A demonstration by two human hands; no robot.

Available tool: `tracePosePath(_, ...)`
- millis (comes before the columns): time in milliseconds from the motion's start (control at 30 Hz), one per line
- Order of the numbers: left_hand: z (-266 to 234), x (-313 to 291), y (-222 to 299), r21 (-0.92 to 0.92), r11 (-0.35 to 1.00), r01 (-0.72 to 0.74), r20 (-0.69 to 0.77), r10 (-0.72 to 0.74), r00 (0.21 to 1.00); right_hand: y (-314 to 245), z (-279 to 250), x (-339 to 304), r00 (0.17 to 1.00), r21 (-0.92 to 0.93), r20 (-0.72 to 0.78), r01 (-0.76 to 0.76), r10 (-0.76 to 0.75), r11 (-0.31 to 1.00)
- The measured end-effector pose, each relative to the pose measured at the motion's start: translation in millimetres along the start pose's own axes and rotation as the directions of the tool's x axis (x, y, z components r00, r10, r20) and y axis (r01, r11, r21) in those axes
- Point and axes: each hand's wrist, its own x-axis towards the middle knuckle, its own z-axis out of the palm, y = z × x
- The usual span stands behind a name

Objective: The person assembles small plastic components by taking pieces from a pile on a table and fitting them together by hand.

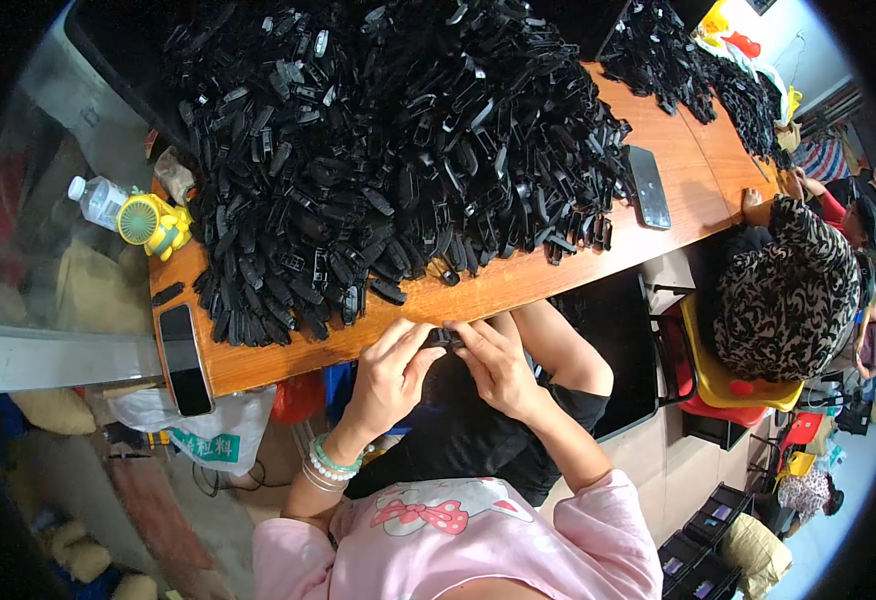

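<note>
Just off the table's near edge, my left hand [394, 372] and my right hand [499, 366] meet over my lap. Pinched between the fingers of both is a small black plastic part [444, 338], partly covered by the fingertips. Green and white bead bracelets circle my left wrist. Directly beyond my hands, a large heap of black plastic parts [378, 160] covers much of the wooden table [518, 290]. Many of the heaped pieces are narrow and elongated, some with frame-like openings. A few lie close to the table's edge, near my fingers.
A phone [186, 358] lies at the table's left end, near a yellow handheld fan [154, 222] and a clear bottle [100, 200]. Another phone [648, 187] rests right of the heap. Another person [788, 290] sits at the right beside a yellow chair [713, 350].
</note>
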Motion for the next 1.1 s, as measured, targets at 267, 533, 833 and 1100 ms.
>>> tracePosePath(267, 9.9, -8.5, 5.8, -0.208, 0.890, 0.405, 0.055, -0.403, 0.914, -24.1, 2.2, 7.0, 0.994, -0.283, 0.086, -0.040, 0.067, 0.958)
tracePosePath(533, 3.9, -23.2, -12.2, -0.590, 0.676, 0.442, 0.173, -0.429, 0.887, -9.0, 6.1, -3.8, 0.959, 0.275, 0.032, -0.279, 0.281, 0.920)
tracePosePath(833, -8.4, -0.5, -45.7, 0.407, 0.910, -0.079, -0.006, 0.089, 0.996, 26.6, 10.6, 15.8, 0.911, 0.198, 0.148, -0.410, 0.386, 0.891)
tracePosePath(1100, 6.5, 10.9, -69.0, 0.624, 0.774, -0.111, 0.162, 0.011, 0.987, 56.3, 22.9, 43.7, 0.975, -0.573, -0.157, -0.222, 0.161, 0.789)
